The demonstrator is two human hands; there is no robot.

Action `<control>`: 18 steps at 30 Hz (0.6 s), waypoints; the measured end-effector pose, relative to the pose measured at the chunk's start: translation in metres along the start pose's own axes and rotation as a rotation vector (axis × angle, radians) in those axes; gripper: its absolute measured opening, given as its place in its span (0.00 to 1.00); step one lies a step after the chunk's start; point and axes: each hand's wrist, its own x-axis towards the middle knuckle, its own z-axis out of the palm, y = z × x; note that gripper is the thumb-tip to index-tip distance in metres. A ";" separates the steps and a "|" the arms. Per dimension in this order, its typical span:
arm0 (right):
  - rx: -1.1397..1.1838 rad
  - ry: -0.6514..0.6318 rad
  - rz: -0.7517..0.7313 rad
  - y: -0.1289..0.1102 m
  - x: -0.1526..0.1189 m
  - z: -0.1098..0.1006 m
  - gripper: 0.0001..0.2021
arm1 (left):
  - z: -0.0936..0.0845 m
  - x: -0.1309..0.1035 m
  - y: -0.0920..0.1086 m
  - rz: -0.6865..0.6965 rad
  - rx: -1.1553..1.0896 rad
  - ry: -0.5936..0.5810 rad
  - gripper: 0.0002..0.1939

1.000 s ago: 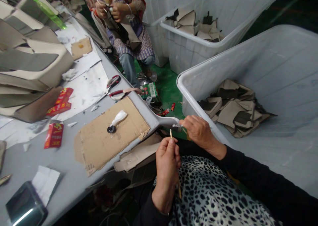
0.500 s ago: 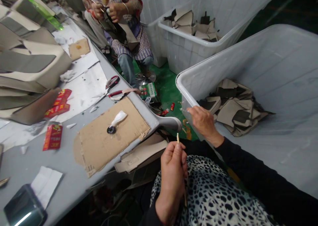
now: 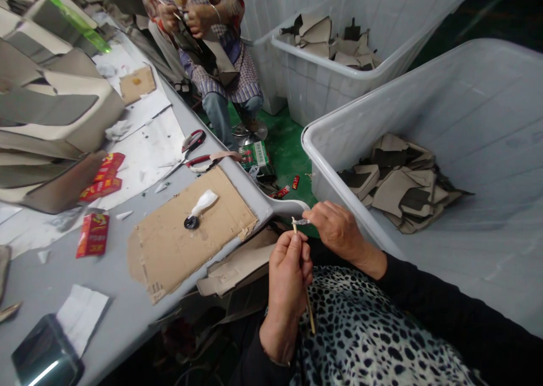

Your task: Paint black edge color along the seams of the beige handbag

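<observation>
Grey table (image 3: 127, 295), white bin (image 3: 487, 148) of cut pieces (image 3: 399, 182), hands pinching stick (image 3: 309, 309)

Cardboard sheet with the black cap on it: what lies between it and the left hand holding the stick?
In the head view, the grey table's edge, then loose cardboard scraps below it, separate the cardboard sheet from the left hand.

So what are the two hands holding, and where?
Left hand grips a thin stick near its top; right hand pinches a small silvery piece at the stick's tip.
</observation>
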 end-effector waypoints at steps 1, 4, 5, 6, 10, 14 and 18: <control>0.000 -0.001 -0.022 -0.003 0.000 0.000 0.10 | 0.000 0.001 0.000 0.007 0.010 0.005 0.18; -0.019 -0.001 -0.056 -0.010 0.000 0.004 0.09 | 0.001 0.004 0.001 0.017 0.025 0.026 0.19; -0.029 0.003 -0.058 -0.011 0.000 0.007 0.09 | 0.001 0.003 0.001 0.009 0.020 0.032 0.19; -0.037 0.004 -0.063 -0.011 -0.001 0.010 0.09 | 0.001 0.002 0.001 -0.006 0.008 0.037 0.19; -0.097 -0.038 0.017 0.011 -0.001 0.019 0.10 | 0.002 -0.012 0.001 -0.110 -0.067 -0.010 0.20; -0.198 0.001 0.229 0.041 0.007 0.011 0.11 | 0.004 -0.020 0.003 -0.136 -0.101 -0.064 0.18; -0.123 -0.008 0.096 0.029 0.009 -0.001 0.11 | 0.003 -0.006 0.005 -0.063 -0.124 -0.014 0.17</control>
